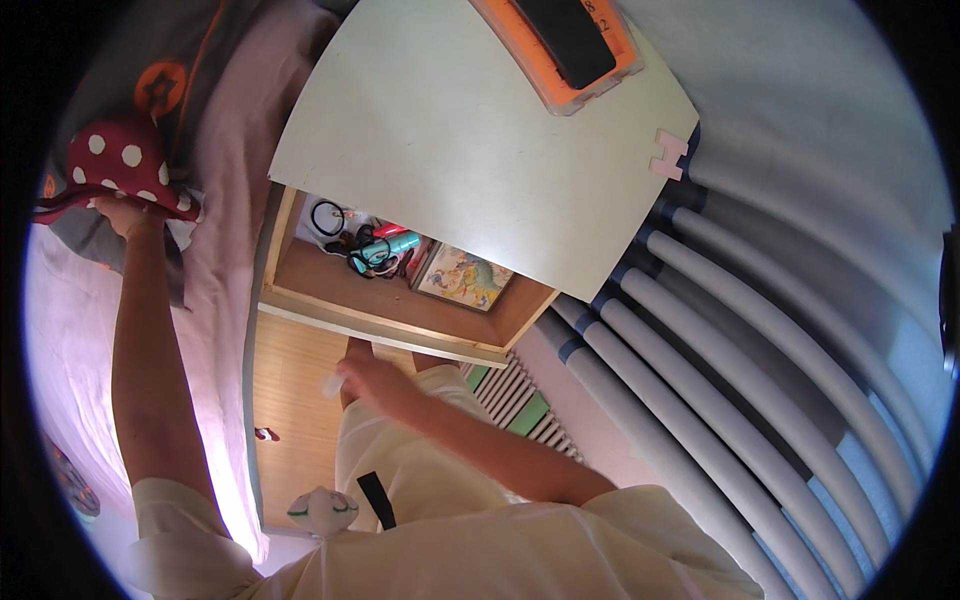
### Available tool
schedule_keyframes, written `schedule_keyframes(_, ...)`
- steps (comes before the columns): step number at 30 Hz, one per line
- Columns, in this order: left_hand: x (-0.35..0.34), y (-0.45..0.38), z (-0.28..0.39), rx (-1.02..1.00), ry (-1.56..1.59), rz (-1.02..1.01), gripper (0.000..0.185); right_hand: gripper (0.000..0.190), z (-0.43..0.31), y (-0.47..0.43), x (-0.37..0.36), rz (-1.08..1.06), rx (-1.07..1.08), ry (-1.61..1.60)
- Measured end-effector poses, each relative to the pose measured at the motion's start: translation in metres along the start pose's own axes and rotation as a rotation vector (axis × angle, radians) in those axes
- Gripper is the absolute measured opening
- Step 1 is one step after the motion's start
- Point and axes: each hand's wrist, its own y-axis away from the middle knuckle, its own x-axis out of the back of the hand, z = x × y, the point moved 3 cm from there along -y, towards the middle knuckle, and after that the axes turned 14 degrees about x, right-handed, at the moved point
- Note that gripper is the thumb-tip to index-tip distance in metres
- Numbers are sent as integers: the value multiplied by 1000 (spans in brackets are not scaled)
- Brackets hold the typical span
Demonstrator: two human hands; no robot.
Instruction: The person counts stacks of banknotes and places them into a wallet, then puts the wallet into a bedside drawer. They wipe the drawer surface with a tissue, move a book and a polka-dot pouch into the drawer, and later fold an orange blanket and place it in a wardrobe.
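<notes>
At the far left, my left hand [127, 213] grips the edge of a red cloth item with white polka dots [120, 157], above dark grey fabric on the bed. My right hand [366, 375] is in front of the open drawer [390, 296], low by my legs, with a small whitish translucent thing [332, 385] at its fingers; what it is cannot be told. Inside the drawer lie a black ring-shaped band [328, 217], a turquoise cylindrical item [386, 251], tangled dark items and a flat box with a dinosaur picture [465, 276].
Above the drawer is a white cabinet top [450, 142] bearing an orange case with a black lid part [577, 45] and a pink H-shaped piece [669, 154]. Pink bedding [232, 157] lies left. Grey padded rails [720, 322] run along the right. A small red and white item [266, 434] is on the wooden floor.
</notes>
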Motion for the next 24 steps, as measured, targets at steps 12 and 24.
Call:
schedule_keyframes(12, 15, -31, -5, -201, -366, 73, 55, 46, 177, 112, 439, 1417, -86, 557)
schedule_keyframes(24, 4, 6, 1, -25, 72, -111, 63, 21, 184, 117, 461, 1456, -424, -239)
